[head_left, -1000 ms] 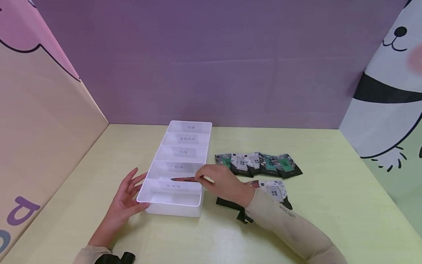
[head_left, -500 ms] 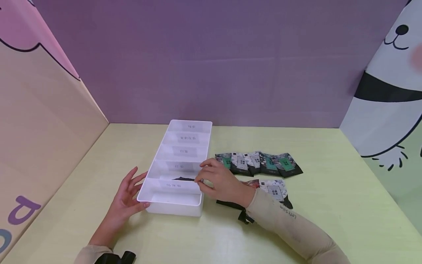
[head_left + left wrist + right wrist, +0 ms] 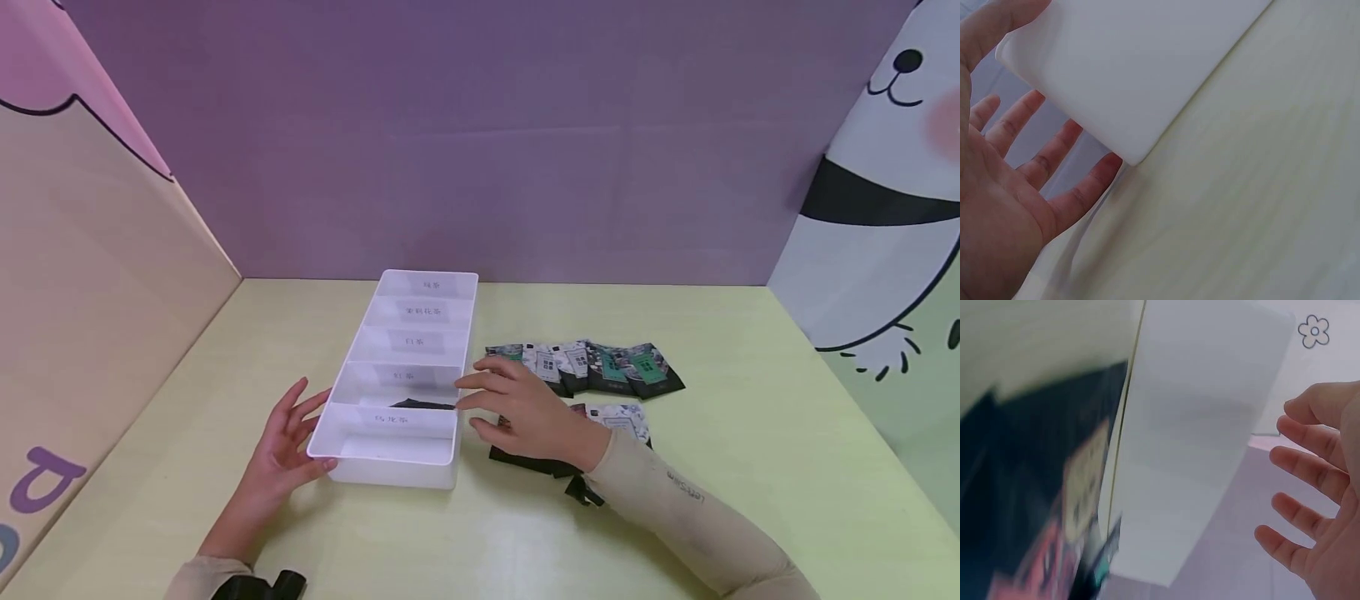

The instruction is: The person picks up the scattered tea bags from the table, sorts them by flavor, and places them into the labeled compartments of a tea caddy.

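A long white box (image 3: 392, 477) with several labelled compartments stands on the table. In its second compartment from the near end, the dark edge of a tea sachet (image 3: 422, 405) shows; the rest is hidden behind the divider. My left hand (image 3: 283, 454) is at the near left corner of the box, thumb at the front and the other fingers extended along the side, fingertips touching it in the left wrist view. Beside the box's right rim is my right hand (image 3: 528, 412), its fingers spread and holding nothing. In the right wrist view these fingers (image 3: 1307, 469) hang apart from the box wall (image 3: 1191, 425).
Right of the box lies a row of overlapping tea sachets (image 3: 648, 371), dark with green or white labels. Nearer, more sachets (image 3: 618, 418) lie partly under my right hand and sleeve. A purple backdrop (image 3: 480, 150) rises behind the table, with printed panels at both sides.
My right hand has let go of the sachet, which now sits lower in the second compartment, and has drawn back to the right with its fingers spread. My left hand stays at the box corner.
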`<state>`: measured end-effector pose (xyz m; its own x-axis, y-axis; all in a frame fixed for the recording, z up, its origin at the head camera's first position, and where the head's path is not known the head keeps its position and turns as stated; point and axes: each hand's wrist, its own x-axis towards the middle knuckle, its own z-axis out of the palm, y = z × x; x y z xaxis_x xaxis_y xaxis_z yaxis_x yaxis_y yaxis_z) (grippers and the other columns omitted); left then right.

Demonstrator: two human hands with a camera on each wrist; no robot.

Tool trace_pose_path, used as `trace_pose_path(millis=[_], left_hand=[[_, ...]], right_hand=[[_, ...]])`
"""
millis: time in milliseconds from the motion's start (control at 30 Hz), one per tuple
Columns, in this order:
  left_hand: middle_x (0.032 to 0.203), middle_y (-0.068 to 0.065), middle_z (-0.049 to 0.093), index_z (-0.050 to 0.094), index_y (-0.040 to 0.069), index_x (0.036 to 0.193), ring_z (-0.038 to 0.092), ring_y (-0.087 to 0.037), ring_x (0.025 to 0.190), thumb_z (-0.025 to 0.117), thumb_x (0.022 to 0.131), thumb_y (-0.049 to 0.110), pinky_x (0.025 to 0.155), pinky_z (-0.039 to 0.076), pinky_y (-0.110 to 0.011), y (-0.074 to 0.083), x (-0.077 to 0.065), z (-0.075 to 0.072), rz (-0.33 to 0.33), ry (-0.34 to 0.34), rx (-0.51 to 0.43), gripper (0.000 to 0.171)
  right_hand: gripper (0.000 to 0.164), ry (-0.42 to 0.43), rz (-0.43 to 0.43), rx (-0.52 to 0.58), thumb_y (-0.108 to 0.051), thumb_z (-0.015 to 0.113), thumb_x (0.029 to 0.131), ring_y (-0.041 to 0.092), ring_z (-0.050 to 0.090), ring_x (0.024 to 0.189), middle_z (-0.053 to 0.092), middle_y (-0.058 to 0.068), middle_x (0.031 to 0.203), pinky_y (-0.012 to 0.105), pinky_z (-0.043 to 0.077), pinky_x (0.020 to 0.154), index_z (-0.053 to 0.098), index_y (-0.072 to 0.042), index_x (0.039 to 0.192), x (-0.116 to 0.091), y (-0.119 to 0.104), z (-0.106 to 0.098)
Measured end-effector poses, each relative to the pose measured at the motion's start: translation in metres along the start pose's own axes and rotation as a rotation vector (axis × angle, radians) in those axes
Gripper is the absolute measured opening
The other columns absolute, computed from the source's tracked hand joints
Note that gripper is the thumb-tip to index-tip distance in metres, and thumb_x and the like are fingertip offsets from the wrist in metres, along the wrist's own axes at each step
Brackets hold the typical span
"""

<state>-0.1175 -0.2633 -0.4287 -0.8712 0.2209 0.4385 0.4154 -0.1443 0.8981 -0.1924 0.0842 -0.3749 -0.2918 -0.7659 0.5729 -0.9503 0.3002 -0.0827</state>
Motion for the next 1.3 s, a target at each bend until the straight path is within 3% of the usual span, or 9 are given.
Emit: trace_pose_path(millis=[133,233,333,400,700,1000,1300], left_hand=[[0.147,0.004,0.046,0.019,0.015,0.159,0.051,-0.011,0.124,0.053,0.075,-0.033,0.088,0.053,-0.025,0.000,0.000,0.000,-0.009,0.003,0.000,0.103],[0.148,0.004,0.046,0.019,0.016,0.159,0.051,-0.011,0.124,0.053,0.075,-0.032,0.088,0.053,-0.026,0.000,0.000,0.000,-0.012,0.003,-0.005,0.103],[0.148,0.004,0.046,0.018,0.016,0.159,0.050,-0.011,0.125,0.053,0.075,-0.033,0.088,0.054,-0.026,0.001,0.000,0.000,-0.016,0.000,-0.012,0.104],[0.149,0.004,0.045,0.018,0.017,0.159,0.050,-0.011,0.125,0.053,0.075,-0.032,0.088,0.054,-0.026,0.001,0.000,0.000,-0.022,0.002,-0.012,0.104],[0.148,0.004,0.046,0.017,0.016,0.159,0.051,-0.011,0.125,0.052,0.074,-0.033,0.088,0.054,-0.027,-0.001,0.000,-0.001,0.009,-0.016,-0.032,0.104],[0.148,0.002,0.045,0.014,0.017,0.160,0.050,-0.013,0.126,0.051,0.075,-0.033,0.090,0.053,-0.027,-0.001,0.000,-0.001,0.006,-0.018,-0.037,0.105],[0.149,0.003,0.045,0.013,0.017,0.160,0.051,-0.011,0.126,0.051,0.075,-0.034,0.090,0.053,-0.026,-0.001,0.000,0.000,0.009,-0.022,-0.047,0.106]], right_hand=[[0.015,0.041,-0.018,-0.027,-0.013,0.068,0.092,0.031,0.056,0.121,0.069,0.008,0.118,0.041,0.041,0.106,0.073,-0.009,0.105,-0.013,0.007,-0.011],[0.016,0.059,-0.006,-0.058,-0.012,0.071,0.089,0.033,0.057,0.119,0.069,0.009,0.116,0.044,0.043,0.104,0.072,-0.008,0.105,-0.025,0.016,-0.018],[0.029,0.038,0.048,-0.097,-0.010,0.079,0.080,0.035,0.056,0.119,0.068,0.009,0.117,0.049,0.045,0.101,0.072,-0.008,0.107,-0.037,0.024,-0.025],[0.031,0.025,0.088,-0.116,-0.010,0.080,0.079,0.036,0.055,0.120,0.067,0.010,0.119,0.052,0.045,0.100,0.071,-0.007,0.109,-0.045,0.030,-0.031],[0.031,-0.056,0.310,-0.190,-0.010,0.078,0.083,0.041,0.050,0.122,0.063,0.014,0.121,0.061,0.044,0.094,0.068,-0.005,0.113,-0.078,0.059,-0.055],[0.047,-0.171,0.520,-0.255,-0.014,0.078,0.085,0.045,0.043,0.125,0.052,0.022,0.133,0.070,0.037,0.093,0.061,-0.002,0.127,-0.102,0.085,-0.078],[0.066,-0.291,0.888,-0.162,-0.027,0.068,0.094,0.055,0.024,0.130,0.029,0.032,0.141,0.073,0.021,0.101,0.040,0.007,0.144,-0.122,0.102,-0.083]])
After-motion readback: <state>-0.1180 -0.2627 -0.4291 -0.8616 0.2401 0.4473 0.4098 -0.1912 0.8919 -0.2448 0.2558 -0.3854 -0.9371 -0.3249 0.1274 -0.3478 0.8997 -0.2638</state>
